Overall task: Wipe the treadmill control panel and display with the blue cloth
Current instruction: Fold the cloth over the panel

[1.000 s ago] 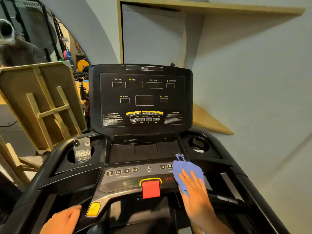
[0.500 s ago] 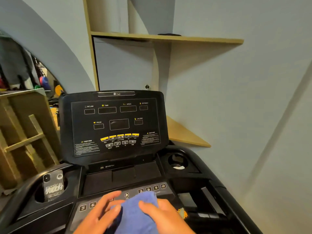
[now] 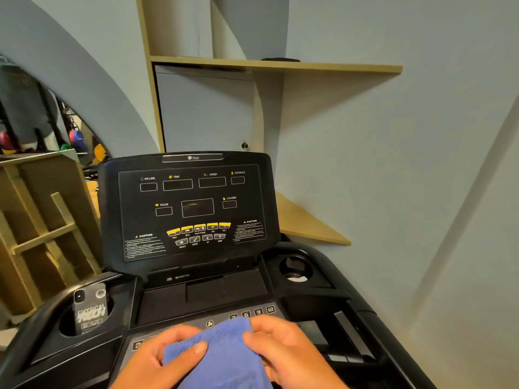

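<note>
Both hands, left hand (image 3: 157, 357) and right hand (image 3: 283, 352), pinch the blue cloth (image 3: 222, 357) bunched at 6 o'clock over the lower control panel (image 3: 209, 323); the display (image 3: 193, 209) stands at 12 o'clock, seemingly unwiped. A hard press through the wad could trigger the 3, 6, 9, 12 keys (image 3: 258, 311). Cloth and wrists are cut off below, hiding the left keys.

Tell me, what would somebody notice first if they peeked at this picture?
Probably the blue cloth at the bottom, held between the left hand and the right hand over the number buttons. Next, the big black display standing upright in the middle, with its dark screens and yellow buttons. Then the phone sticking up out of the cup holder on the left.
</note>
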### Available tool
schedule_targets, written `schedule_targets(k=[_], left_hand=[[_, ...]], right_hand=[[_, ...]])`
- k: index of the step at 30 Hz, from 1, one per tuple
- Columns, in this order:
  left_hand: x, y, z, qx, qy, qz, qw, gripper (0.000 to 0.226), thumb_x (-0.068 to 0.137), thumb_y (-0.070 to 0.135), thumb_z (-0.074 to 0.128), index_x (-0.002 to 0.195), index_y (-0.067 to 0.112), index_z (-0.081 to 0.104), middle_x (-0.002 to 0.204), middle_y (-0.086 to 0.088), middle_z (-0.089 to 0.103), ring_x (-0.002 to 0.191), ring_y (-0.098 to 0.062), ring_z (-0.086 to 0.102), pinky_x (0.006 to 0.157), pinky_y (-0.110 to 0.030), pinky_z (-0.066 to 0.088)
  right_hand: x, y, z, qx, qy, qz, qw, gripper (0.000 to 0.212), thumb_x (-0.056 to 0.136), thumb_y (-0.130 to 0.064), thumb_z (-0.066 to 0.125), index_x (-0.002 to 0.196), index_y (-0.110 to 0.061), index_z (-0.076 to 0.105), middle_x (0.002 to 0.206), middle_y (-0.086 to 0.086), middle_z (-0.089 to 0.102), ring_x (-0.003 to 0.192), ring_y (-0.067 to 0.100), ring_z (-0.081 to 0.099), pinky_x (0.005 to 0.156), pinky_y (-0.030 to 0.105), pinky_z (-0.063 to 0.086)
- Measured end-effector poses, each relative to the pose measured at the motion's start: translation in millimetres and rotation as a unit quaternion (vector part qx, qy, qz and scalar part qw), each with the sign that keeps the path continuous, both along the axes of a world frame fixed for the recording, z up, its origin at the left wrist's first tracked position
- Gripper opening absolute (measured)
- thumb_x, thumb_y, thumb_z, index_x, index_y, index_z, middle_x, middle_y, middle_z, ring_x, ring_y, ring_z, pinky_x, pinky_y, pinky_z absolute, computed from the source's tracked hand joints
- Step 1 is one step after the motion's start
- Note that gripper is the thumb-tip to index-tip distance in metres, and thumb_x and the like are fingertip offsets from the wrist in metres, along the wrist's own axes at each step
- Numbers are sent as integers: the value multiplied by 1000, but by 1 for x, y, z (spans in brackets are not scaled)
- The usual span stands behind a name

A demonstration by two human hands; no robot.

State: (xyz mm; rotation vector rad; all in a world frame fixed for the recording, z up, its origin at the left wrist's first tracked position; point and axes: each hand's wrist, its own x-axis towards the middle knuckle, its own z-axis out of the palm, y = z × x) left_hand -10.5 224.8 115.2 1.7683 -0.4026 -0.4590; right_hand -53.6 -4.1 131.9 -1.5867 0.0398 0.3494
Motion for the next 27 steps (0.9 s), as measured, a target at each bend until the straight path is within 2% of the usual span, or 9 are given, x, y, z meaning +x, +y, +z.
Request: schedule_targets(k=[2, 5, 7, 10, 14, 16, 19, 24, 27], left_hand=[[7, 0, -9, -45, 21, -14, 999, 26, 80, 35, 78, 94, 14, 78, 89, -8, 78, 90, -16, 74, 75, -16, 53], [6, -2, -3, -51, 100, -77, 991, 39, 90, 22, 78, 122, 4, 66, 112, -25, 74, 109, -41, 70, 91, -36, 55], [3, -8, 2, -1, 64, -108, 992, 43, 87, 35, 80, 122, 13, 70, 108, -22, 72, 101, -30, 67, 86, -43, 46], [1, -18, 9, 17, 14, -65, 998, 33, 86, 42, 77, 109, 20, 76, 92, 0, 70, 86, -13, 62, 78, -36, 44], [-3, -20, 7, -97, 95, 43, 990, 27, 95, 30, 71, 121, 21, 73, 117, -7, 77, 112, -25, 72, 102, -46, 54], [-3, -19, 0, -121, 125, 84, 981, 32, 95, 22, 68, 127, 18, 68, 119, -7, 76, 113, -25, 72, 105, -48, 52], [-4, -18, -14, -135, 140, 99, 976, 38, 95, 17, 68, 132, 18, 64, 124, -9, 74, 117, -28, 70, 107, -53, 50], [-4, -21, -23, -137, 140, 111, 974, 34, 96, 12, 65, 130, 16, 65, 124, -9, 74, 116, -29, 70, 105, -54, 51], [2, -28, -28, -110, 122, 116, 980, 23, 96, 10, 65, 114, 16, 77, 114, -12, 77, 110, -30, 73, 104, -58, 51]], right_hand=[[4, -3, -2, 5, -35, -20, 999, 20, 92, -26, 63, 107, -23, 76, 101, 5, 77, 97, 18, 70, 92, 37, 50], [6, 1, 11, -19, -90, -14, 996, 13, 91, -23, 66, 96, -22, 78, 89, 11, 75, 85, 16, 68, 80, 30, 48], [7, 3, 17, -24, -95, 14, 995, 13, 88, -24, 68, 97, -23, 78, 93, 7, 77, 89, 16, 72, 81, 29, 52], [14, 3, 16, 38, -103, -14, 994, 27, 81, -35, 71, 104, -22, 77, 103, 9, 76, 101, 23, 71, 88, 33, 53], [16, -7, -15, 214, 36, -58, 974, 54, 87, -50, 69, 119, -6, 72, 120, 24, 69, 114, 36, 65, 104, 50, 47], [12, -2, -33, 251, 111, -24, 961, 44, 97, -37, 60, 121, -1, 70, 123, 26, 67, 114, 35, 66, 102, 50, 49], [8, 6, -51, 256, 141, 9, 956, 42, 93, -16, 68, 131, 3, 61, 132, 27, 62, 125, 39, 60, 111, 56, 41], [12, -9, -51, 203, 57, -42, 977, 41, 91, -1, 62, 132, -4, 60, 129, 21, 66, 120, 37, 63, 107, 56, 45], [7, -19, -50, 179, 17, -83, 980, 35, 89, 7, 58, 122, -3, 65, 119, 19, 71, 111, 32, 69, 90, 41, 58]])
